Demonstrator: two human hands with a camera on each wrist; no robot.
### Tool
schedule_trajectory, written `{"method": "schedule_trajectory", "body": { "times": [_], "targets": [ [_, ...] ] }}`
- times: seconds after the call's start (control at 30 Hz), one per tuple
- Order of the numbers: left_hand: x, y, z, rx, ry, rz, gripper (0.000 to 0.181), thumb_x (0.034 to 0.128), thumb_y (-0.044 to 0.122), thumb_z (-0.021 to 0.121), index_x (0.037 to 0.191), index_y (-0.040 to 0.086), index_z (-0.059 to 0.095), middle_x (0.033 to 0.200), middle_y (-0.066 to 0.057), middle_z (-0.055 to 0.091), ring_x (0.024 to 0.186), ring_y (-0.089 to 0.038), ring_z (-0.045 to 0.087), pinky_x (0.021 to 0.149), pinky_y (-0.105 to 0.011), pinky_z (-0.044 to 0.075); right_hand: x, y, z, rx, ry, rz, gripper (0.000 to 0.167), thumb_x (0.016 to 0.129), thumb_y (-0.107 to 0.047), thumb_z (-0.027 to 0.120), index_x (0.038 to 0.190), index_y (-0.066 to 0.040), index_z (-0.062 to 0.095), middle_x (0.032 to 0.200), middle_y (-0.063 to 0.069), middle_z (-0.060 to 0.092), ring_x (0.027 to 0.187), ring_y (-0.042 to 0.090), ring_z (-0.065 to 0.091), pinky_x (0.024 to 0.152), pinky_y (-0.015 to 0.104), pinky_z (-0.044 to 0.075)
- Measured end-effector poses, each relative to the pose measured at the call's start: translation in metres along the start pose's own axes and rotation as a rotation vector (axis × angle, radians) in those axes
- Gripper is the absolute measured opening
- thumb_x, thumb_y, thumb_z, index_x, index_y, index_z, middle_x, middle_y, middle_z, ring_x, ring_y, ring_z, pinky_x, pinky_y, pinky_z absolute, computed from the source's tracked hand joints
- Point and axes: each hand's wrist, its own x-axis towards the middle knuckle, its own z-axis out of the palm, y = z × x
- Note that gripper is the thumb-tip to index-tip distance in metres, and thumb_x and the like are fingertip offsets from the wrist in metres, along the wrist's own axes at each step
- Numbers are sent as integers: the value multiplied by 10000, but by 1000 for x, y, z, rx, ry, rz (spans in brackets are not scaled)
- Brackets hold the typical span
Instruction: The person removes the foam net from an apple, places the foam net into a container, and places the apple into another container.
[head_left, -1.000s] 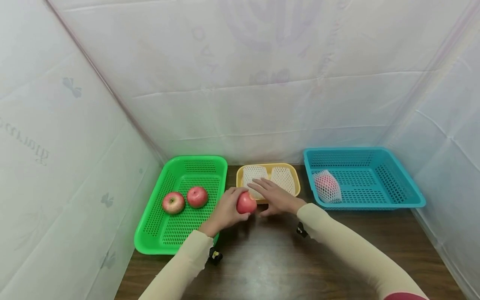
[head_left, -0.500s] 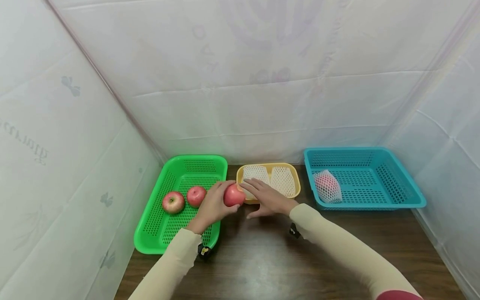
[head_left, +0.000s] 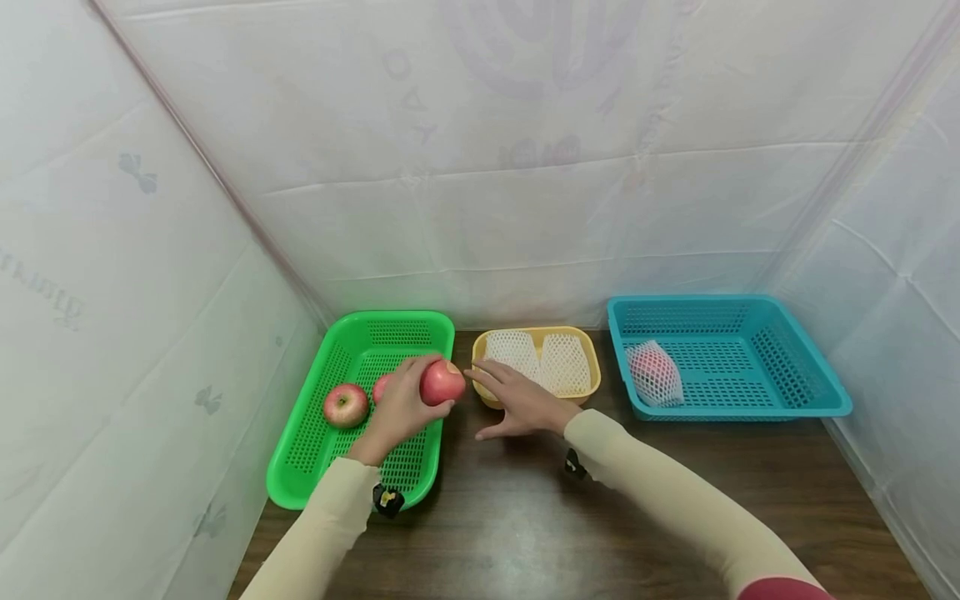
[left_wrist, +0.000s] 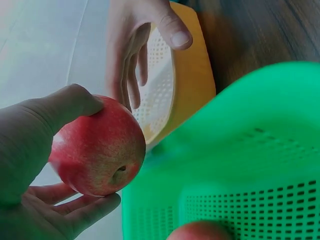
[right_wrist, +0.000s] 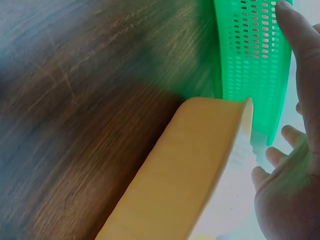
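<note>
My left hand (head_left: 401, 406) grips a red apple (head_left: 442, 382) above the right edge of the green basket (head_left: 300, 433). In the left wrist view, thumb and fingers curl round the apple (left_wrist: 100, 147), its dimpled end facing the camera. Just to its right, my right hand (head_left: 522, 402) holds nothing; its fingers are spread and reach toward the apple, apart from it. That hand hovers at the front of the yellow container (head_left: 596, 367), where white foam nets (head_left: 566, 365) lie. Two more apples lie in the green basket: one in full view (head_left: 347, 406), the other (head_left: 381, 387) partly behind my left hand.
At the right stands a blue basket (head_left: 813, 367) with a net-wrapped apple (head_left: 655, 372) in its left part. The baskets and container rest on a dark wooden table (head_left: 510, 517). Pale sheeting (head_left: 525, 208) rises behind and at both sides.
My left hand has carried the apple leftward, from in front of the yellow container to over the green basket's right edge. My right hand has followed a little to the left.
</note>
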Motion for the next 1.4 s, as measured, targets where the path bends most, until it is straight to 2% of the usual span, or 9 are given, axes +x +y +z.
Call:
{"method": "schedule_trajectory", "body": {
  "times": [0.27,0.53,0.73,0.93,1.17,1.4],
  "targets": [
    [-2,-12,-8,-6,44,4,704,785,230,889,1406,95,587,1333,-178,584,1135,-363,612,884,-547,554,9,-9,6,-11,7,-2,1073,832,-667,742,1620,-102,282,1683,102,210,1542,284,231,1231,436,249],
    [-6,-20,-12,-22,58,-37,706,793,227,880,1412,94,567,1339,-194,567,1127,-375,601,858,-554,560,17,-19,10,-12,-4,8,1062,844,-684,715,1636,-148,253,1692,88,193,1553,257,199,1227,436,259],
    [-10,-27,-16,-27,65,-63,724,801,223,871,1428,70,544,1354,-208,550,1134,-382,594,850,-576,558,23,-25,14,-16,6,-6,1059,854,-681,705,1645,-168,223,1699,83,171,1557,285,189,1227,443,259],
    [-13,-32,-21,-10,81,-78,726,799,224,873,1423,57,541,1346,-213,552,1136,-381,589,847,-579,555,28,-32,19,5,12,-14,1039,871,-674,689,1639,-134,243,1703,103,146,1544,351,218,1216,462,280],
    [-15,-38,-25,-18,84,-95,738,803,207,875,1425,40,514,1361,-204,538,1154,-370,577,871,-579,545,32,-37,26,4,-4,2,1017,894,-686,647,1640,-127,240,1708,99,126,1562,285,174,1226,432,263],
    [-16,-47,-30,-9,102,-94,745,798,186,879,1415,8,502,1385,-218,513,1174,-384,560,902,-595,526,34,-38,33,-2,31,-18,1028,884,-680,665,1636,-116,249,1704,129,133,1560,308,177,1229,452,253]
  ]
}}
